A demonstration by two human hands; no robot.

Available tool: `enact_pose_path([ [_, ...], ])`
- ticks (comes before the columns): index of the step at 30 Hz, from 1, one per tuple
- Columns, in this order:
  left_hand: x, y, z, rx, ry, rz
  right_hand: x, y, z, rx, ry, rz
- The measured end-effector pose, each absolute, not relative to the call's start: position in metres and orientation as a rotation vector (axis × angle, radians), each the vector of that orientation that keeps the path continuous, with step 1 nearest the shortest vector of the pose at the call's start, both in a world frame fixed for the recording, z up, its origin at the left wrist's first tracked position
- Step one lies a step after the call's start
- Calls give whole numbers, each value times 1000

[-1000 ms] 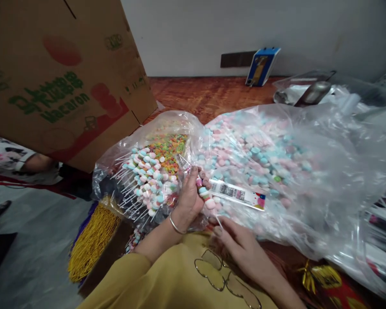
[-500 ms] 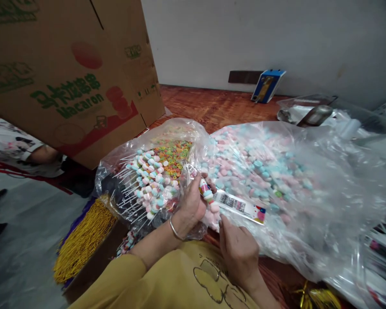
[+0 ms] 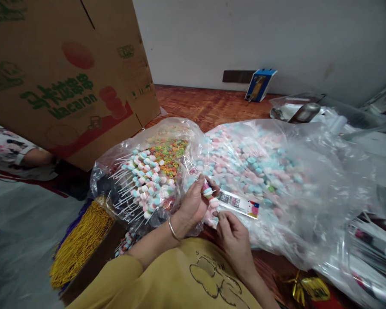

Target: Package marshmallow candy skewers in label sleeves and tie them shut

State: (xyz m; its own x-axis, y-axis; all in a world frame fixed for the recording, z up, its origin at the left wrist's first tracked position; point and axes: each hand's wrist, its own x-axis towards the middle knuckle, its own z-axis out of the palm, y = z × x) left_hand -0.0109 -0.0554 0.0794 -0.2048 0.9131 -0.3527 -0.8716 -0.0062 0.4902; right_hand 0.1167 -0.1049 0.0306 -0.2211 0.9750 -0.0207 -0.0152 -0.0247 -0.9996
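My left hand [image 3: 193,201] is closed around a marshmallow skewer [image 3: 213,202], whose upper part sits inside a clear printed plastic sleeve [image 3: 193,170]. Pastel pink, white and blue pieces show at its lower end. Just below them my right hand [image 3: 234,231] pinches with thumb and forefinger at the skewer's end; the stick itself is mostly hidden by the fingers. Right of my hands, a flat printed sleeve [image 3: 239,203] lies on a big clear bag of loose marshmallows [image 3: 260,159]. To the left, a pile of finished marshmallow skewers [image 3: 148,178] rests with white sticks pointing left.
Ring-shaped colourful candies [image 3: 170,150] fill a clear bag behind the skewers. A large cardboard box [image 3: 109,124] stands at left, near another person's arm [image 3: 37,156]. Gold fringe [image 3: 83,244] hangs below. A blue device [image 3: 260,86] stands by the wall; more printed sleeves [image 3: 373,240] lie right.
My right hand has shifted slightly up and left, closer to the skewer's lower end. My left hand keeps its hold. The whole view has shifted a little.
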Motion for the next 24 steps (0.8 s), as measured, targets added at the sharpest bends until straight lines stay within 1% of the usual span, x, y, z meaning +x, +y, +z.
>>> enact_pose_path([
  [3, -4, -58, 77, 70, 770, 1550, 118, -102, 22, -1064, -1760, 751],
  [4, -1, -60, 76, 68, 767, 1540, 119, -100, 21, -1050, -1812, 624],
  [5, 2, -61, 76, 73, 757, 1541, 119, -99, 21, -1049, -1825, 570],
  [6, 4, -63, 75, 90, 744, 1546, 119, -98, 22, -1061, -1808, 581],
  [10, -1, -63, 76, 213, 713, 1500, 123, -96, 28, -1131, -1654, 863],
  [12, -11, -58, 78, 253, 701, 1539, 127, -96, 32, -1149, -1614, 947],
  [15, -29, -47, 84, 279, 664, 1668, 130, -99, 35, -1148, -1615, 1004],
  [17, -35, -40, 88, 283, 656, 1702, 129, -102, 36, -1123, -1656, 974],
  [19, -34, -36, 91, 264, 682, 1710, 127, -102, 36, -1081, -1743, 799],
  [22, -21, -34, 93, 184, 754, 1717, 124, -99, 35, -993, -1907, 267],
  [24, -11, -37, 91, 135, 780, 1700, 123, -97, 34, -961, -1969, 13],
])
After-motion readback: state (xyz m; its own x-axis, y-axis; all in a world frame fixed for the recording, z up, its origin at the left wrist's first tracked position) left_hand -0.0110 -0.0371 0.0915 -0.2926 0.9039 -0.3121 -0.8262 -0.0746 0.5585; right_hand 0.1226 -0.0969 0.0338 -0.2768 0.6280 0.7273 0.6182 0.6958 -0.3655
